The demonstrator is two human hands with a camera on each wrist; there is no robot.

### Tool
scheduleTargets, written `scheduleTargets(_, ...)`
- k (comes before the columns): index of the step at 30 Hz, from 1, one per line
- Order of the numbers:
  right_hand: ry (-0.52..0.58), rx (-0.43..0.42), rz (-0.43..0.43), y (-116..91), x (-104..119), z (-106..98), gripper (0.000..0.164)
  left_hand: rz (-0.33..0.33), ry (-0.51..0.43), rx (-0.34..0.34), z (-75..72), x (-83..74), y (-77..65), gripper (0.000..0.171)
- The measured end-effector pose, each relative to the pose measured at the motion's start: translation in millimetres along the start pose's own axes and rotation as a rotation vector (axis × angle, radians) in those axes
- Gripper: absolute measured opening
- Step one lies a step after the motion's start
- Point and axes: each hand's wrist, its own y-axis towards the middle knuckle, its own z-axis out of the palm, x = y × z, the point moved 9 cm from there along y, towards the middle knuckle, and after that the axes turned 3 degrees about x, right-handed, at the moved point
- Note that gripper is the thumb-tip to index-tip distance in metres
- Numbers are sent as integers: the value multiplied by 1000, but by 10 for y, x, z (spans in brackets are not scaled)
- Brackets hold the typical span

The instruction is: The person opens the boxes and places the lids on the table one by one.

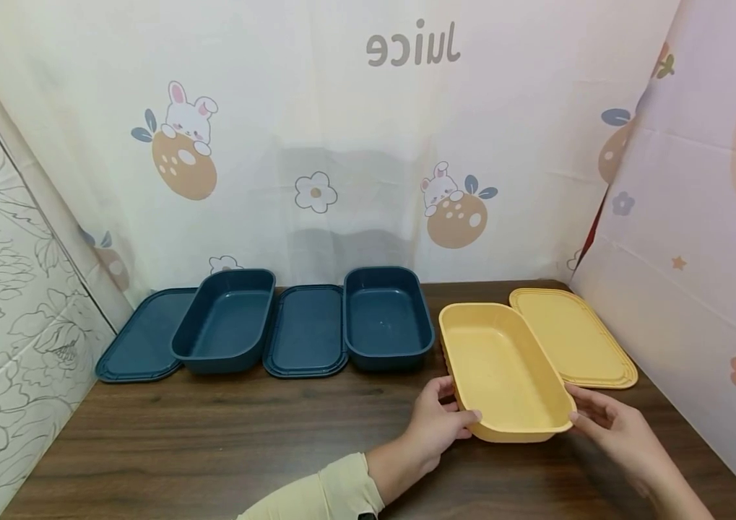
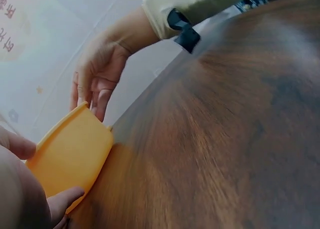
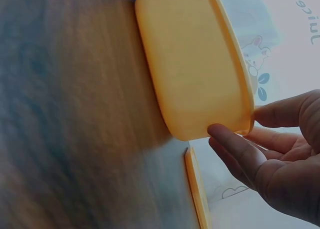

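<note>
A yellow food container [image 1: 500, 368], without its lid, sits on the right part of the table, turned slightly. My left hand [image 1: 434, 426] grips its near left corner, thumb on the rim and fingers against the outer wall. At the near right corner, my right hand [image 1: 617, 437] pinches the rim; in the right wrist view its thumb and fingers [image 3: 235, 146] show around that corner. The matching yellow lid [image 1: 576, 339] lies flat just behind and to the right, partly overlapped by the container in the head view.
Two dark blue containers [image 1: 227, 325] [image 1: 387, 321] and two dark blue lids [image 1: 307, 332] [image 1: 146, 339] stand in a row along the back left. Behind them hangs a printed curtain [image 1: 368, 144], with another cloth on the right side [image 1: 699, 289]. The table [image 1: 211, 448] is dark wood.
</note>
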Motion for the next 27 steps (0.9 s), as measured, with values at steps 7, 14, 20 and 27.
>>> scheduleTargets(7,28,-3,14,19,0,21,56,-2,-17,-27,-7,-11,-18,56)
scheduleTargets(14,70,-21,-15,60,19,22,55,5,-42,-41,-15,0,1,55)
scheduleTargets(20,89,-51,-20,79,8,37,53,3,-48,-38,-31,1,27,58)
scheduleTargets(27,74,-49,-26,143,48,50,52,6,-61,-47,-64,-27,63,58)
